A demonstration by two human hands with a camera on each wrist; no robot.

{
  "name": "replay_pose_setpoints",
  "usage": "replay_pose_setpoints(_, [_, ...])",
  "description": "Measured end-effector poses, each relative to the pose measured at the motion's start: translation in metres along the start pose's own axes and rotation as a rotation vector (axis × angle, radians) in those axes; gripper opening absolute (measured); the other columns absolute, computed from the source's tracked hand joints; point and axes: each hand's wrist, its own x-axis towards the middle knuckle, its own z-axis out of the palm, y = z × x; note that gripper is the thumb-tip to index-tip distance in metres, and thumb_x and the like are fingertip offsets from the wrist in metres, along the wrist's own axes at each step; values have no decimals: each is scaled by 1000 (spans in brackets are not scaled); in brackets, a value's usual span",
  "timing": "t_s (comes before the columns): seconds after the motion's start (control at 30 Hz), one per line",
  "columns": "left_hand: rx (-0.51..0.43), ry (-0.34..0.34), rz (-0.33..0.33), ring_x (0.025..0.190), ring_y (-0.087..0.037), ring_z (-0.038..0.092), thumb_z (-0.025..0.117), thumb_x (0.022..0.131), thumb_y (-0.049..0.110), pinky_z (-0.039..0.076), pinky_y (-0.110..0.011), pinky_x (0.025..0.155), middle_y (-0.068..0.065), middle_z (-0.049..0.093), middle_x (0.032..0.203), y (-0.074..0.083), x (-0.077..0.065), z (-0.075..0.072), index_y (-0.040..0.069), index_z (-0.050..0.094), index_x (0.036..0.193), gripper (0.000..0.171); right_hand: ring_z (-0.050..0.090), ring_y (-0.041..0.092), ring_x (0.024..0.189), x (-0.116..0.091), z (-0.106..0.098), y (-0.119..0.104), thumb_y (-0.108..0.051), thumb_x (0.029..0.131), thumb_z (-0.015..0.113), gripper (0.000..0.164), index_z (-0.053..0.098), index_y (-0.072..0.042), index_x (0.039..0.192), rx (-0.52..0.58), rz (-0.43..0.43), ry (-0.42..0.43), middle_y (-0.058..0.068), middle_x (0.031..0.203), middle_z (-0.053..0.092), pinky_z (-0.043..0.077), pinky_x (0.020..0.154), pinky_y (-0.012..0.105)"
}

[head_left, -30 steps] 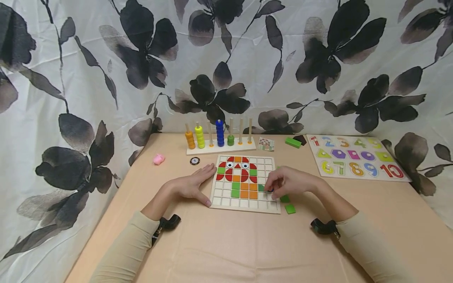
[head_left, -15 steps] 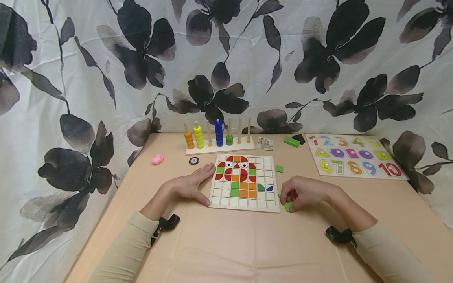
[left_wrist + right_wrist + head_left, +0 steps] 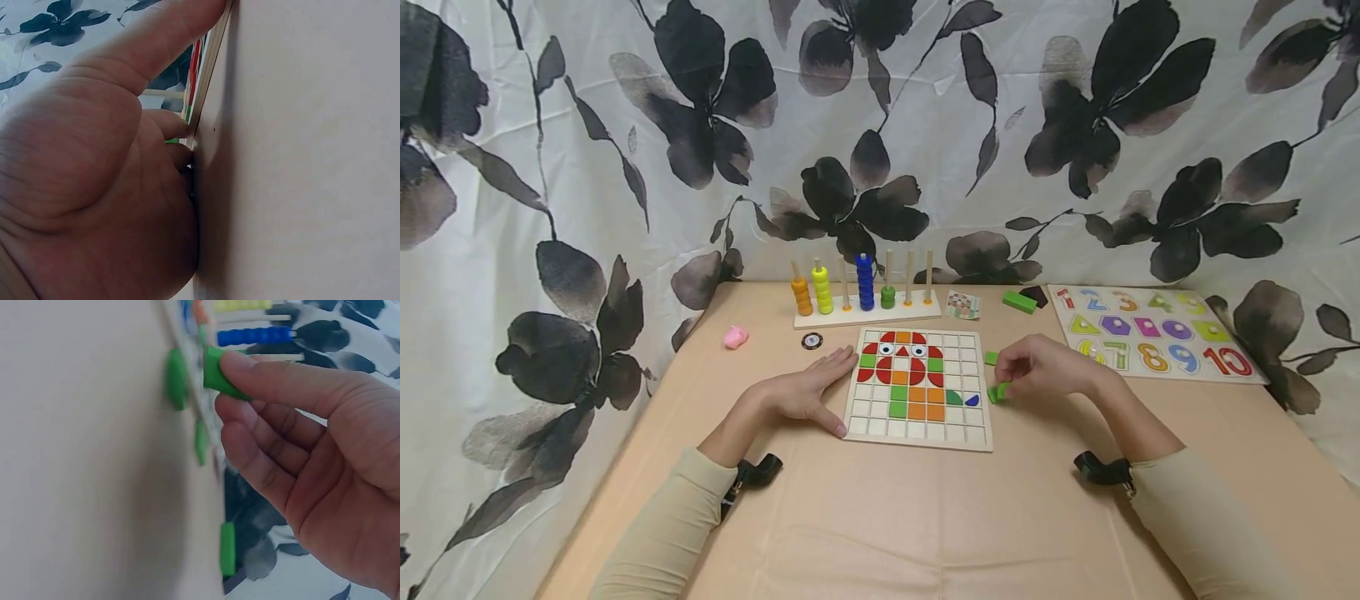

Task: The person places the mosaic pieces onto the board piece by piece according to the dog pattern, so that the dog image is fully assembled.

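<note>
A white gridded board [image 3: 870, 426] lies on the table, with red, orange, green and white tiles forming an owl-like picture on it. My left hand [image 3: 801, 396] rests against the board's left side, its fingers fairly straight and thumb at the lower left corner. Just right of the board, my right hand [image 3: 1052, 367] pinches a green square tile [image 3: 214, 372] between thumb and fingers, above the table. Two more green tiles, one near the edge [image 3: 177, 381] and one farther back [image 3: 200, 444], lie beside the board. A dark green rounded tile [image 3: 953, 398] and a blue one [image 3: 972, 400] sit toward the board's right.
Behind the board stands a peg rack [image 3: 820, 320] with coloured rings. A small picture card [image 3: 962, 305], a green block [image 3: 1019, 302] and a number puzzle [image 3: 1150, 367] lie at the back right. A pink lump [image 3: 735, 337] and a round black-and-white disc [image 3: 812, 341] are at left.
My right hand has left the blue tile on the board, gone down to the green tiles at right, and come back up with one pinched. My left hand has stayed put.
</note>
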Motion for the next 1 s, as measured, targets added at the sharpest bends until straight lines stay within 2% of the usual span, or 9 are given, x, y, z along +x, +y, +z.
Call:
replay_pose_setpoints(0.2, [4,0,7,147,-19,-11,77,68,62,1,-43,118,-3,-9,162,-1,0,1,16,3,156,124,57,18,72,22,2,-19,-11,80,78,12,70,-13,88,49,-72,-8,0,81,65,50,63,26])
replay_pose_setpoints(0.4, [-11,-3,10,147,-18,-11,77,68,61,1,-43,118,-2,-9,162,-1,-1,0,17,3,156,123,57,18,74,37,19,-32,-16,80,79,11,71,-15,88,21,-61,-60,-3,82,66,49,64,26])
replay_pose_setpoints(0.67, [-22,-9,-23,146,-14,-12,77,68,62,1,-43,118,3,-10,161,1,0,0,20,3,156,122,57,15,74,46,34,-36,-15,80,79,12,73,-18,90,14,-46,-103,-5,83,68,52,66,26])
replay_pose_setpoints(1.0, [-9,6,6,147,-18,-11,78,67,62,1,-45,118,-1,-9,162,-2,1,1,16,4,156,124,57,13,72,49,44,-43,-14,81,78,10,74,-18,89,-52,-22,-149,-4,81,68,49,64,25])
